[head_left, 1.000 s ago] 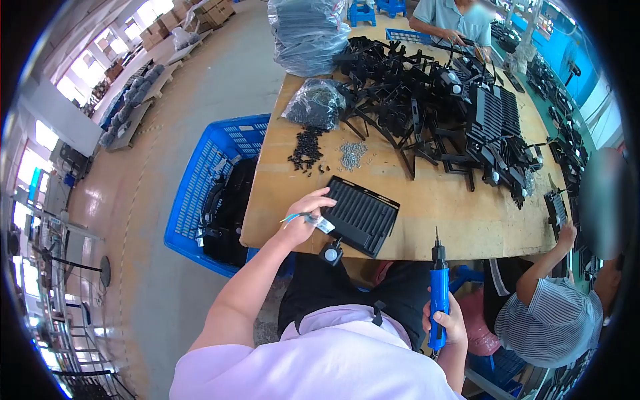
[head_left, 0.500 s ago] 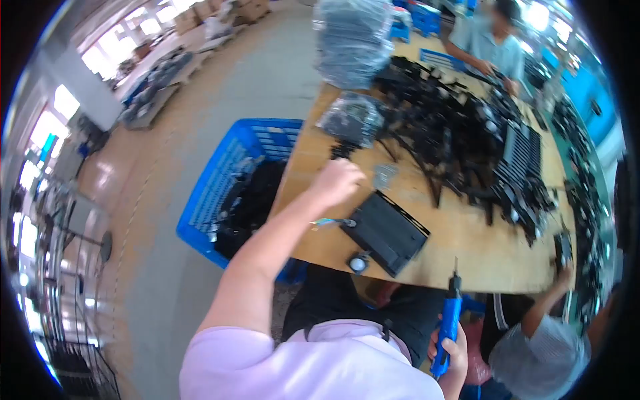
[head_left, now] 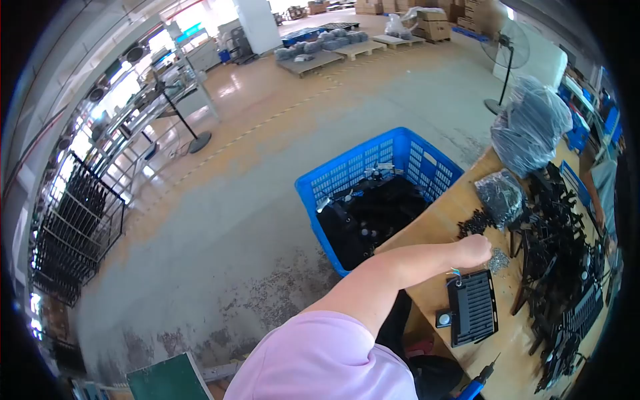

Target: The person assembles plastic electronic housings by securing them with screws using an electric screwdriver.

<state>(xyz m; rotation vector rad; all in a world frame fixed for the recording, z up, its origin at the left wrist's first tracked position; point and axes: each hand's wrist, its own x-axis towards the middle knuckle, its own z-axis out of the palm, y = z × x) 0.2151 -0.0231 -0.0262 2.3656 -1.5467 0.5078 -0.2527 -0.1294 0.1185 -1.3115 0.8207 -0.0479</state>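
Note:
My left hand (head_left: 475, 251) is closed over the wooden table, fingers curled and pointing down; whatever they hold is hidden. Just right of it lies a small heap of shiny bits, perhaps screws (head_left: 499, 261). Beyond the knuckles is a scatter of small black parts (head_left: 474, 224). A black finned housing (head_left: 474, 308) rests nearer my body, with coloured wires (head_left: 456, 273) at its upper corner. Beside it sits a small black piece with a white dome (head_left: 444, 319). The blue electric screwdriver (head_left: 473, 389) rises from the bottom edge, bit upward. My right hand is cut off below the frame.
A blue crate (head_left: 313, 212) of black parts stands on the floor against the table (head_left: 517, 340). Black brackets (head_left: 557, 247) are heaped on the right, near bagged parts (head_left: 501, 198) and a plastic-wrapped bundle (head_left: 531, 130). Part of another person (head_left: 603, 193) shows at far right.
The view has swung left, so the table now sits further right. My left hand stays closed, slightly closer to the shiny heap. My right hand, earlier gripping the electric screwdriver, has left the frame.

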